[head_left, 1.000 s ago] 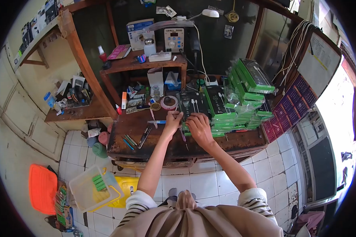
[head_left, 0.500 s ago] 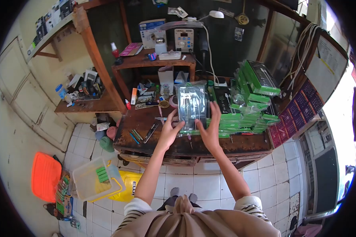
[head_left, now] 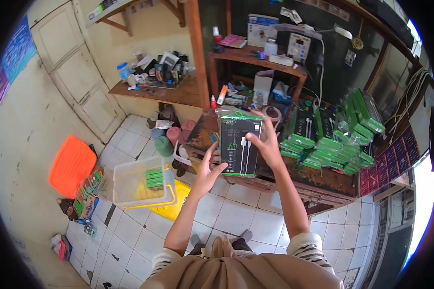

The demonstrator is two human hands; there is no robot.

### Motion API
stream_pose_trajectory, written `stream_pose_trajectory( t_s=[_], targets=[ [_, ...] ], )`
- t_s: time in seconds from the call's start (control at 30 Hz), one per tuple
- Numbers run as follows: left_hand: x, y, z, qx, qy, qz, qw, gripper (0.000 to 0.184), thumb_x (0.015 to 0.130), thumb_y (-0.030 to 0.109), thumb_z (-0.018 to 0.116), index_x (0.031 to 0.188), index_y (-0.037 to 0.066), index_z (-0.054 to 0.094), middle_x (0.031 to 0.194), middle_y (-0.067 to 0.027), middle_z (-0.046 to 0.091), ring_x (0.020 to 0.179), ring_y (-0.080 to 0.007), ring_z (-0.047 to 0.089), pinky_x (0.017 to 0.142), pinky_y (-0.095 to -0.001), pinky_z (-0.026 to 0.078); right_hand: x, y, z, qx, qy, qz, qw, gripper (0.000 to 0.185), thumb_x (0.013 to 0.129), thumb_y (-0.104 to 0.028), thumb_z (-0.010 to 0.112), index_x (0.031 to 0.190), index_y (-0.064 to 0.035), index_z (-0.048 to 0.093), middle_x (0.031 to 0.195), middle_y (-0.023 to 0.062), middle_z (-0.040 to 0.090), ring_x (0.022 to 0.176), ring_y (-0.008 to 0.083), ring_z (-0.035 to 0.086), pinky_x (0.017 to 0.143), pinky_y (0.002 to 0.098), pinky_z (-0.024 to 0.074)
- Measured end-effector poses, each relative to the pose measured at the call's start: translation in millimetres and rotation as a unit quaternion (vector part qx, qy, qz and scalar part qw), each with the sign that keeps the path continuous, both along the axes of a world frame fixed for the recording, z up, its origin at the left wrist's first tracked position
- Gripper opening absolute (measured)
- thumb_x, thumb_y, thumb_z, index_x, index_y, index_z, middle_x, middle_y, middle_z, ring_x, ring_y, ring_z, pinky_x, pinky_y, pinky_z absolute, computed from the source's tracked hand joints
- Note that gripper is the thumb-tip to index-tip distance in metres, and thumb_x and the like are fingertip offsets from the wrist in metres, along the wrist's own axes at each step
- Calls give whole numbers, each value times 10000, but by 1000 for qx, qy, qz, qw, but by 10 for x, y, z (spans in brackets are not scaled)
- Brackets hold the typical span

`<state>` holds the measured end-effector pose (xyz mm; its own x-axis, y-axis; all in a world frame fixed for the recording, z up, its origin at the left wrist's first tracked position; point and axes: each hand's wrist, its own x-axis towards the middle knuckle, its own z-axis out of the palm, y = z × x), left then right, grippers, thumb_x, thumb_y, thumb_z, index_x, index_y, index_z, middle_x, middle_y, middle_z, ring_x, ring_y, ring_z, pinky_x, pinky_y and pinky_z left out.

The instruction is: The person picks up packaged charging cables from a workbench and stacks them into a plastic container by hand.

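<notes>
A flat black and green cable box point(head_left: 236, 147) in clear wrap is held up between my two hands, its printed face towards me. My left hand point(head_left: 209, 171) grips its lower left edge. On the upper right side, my right hand point(head_left: 265, 144) has its thumb across the front, and its other fingers are partly hidden behind the box. Similar green and black boxes point(head_left: 345, 149) are piled on the wooden workbench point(head_left: 332, 182) to the right. Several green packs point(head_left: 154, 178) lie inside a clear plastic bin point(head_left: 123, 185) on the floor at the left.
An orange lid point(head_left: 72, 166) leans by the left wall. Yarn-like rolls point(head_left: 163, 146) lie under the side shelf point(head_left: 154, 94). A yellow bag point(head_left: 171, 204) lies beside the bin. A small raised shelf point(head_left: 255, 57) holds a soldering station point(head_left: 298, 47) and bottles.
The view has swung left. The box was first low on the bench, then lifted and tilted up; now both hands hold it nearer to me, off the bench, beside its front edge.
</notes>
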<state>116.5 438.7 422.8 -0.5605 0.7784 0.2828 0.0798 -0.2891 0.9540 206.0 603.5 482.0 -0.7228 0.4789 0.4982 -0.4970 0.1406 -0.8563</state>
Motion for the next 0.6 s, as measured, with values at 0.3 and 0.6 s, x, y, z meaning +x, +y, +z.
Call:
stream_pose_trajectory(
  t_s=[0.3,0.6],
  targets=[
    [-927,-1268,-259,1,148,183,972,835,727,205,700,1358,27,184,1373,-146,213,1260,-259,244,1042,-368,203,-890,-1365,-695,-3,-120,-96,988,325,778,-142,669,1009,-7,486,865,57,596,786,101,538,727,261,447],
    [-1792,-2047,123,0,135,41,990,911,643,224,769,1361,93,224,1205,-111,478,1117,-232,462,1019,-370,249,-1546,-2299,-886,13,-146,-40,988,322,767,-156,682,979,-11,488,881,77,582,804,110,517,721,257,429]
  ],
)
